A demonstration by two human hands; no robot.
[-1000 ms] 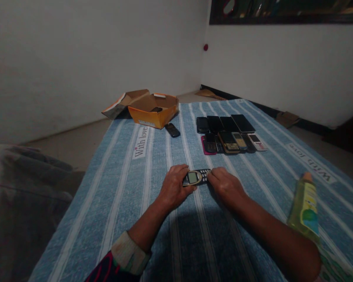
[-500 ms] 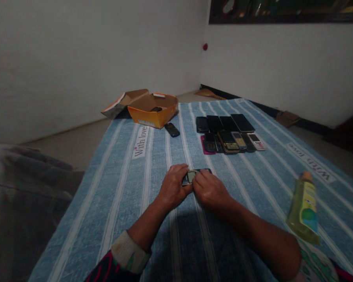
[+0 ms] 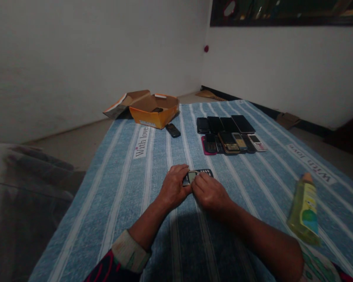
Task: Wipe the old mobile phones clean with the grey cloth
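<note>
A dark keypad mobile phone (image 3: pixel 191 177) with a silver-rimmed, greyish screen lies sideways on the striped cloth in front of me. My left hand (image 3: pixel 174 185) grips its left end, thumb at the near edge and fingers over the far one. Over the middle of the phone, beside the screen, my right hand (image 3: pixel 209 192) rests with fingers curled and pinched together. Whatever its fingertips may hold is hidden. Beyond the right fingers, part of the keypad shows at the phone's right end.
Several phones (image 3: pixel 229 141) lie in two rows at the back right. An open orange cardboard box (image 3: pixel 148 117) stands back left, with a dark phone (image 3: pixel 173 130) before it. A bottle of yellow-green liquid (image 3: pixel 304 213) lies at right on the blue striped cloth (image 3: pixel 120 219).
My right fingers have shifted slightly on the phone, and more of its keypad now shows. The left hand keeps its grip. The view has tilted very slightly.
</note>
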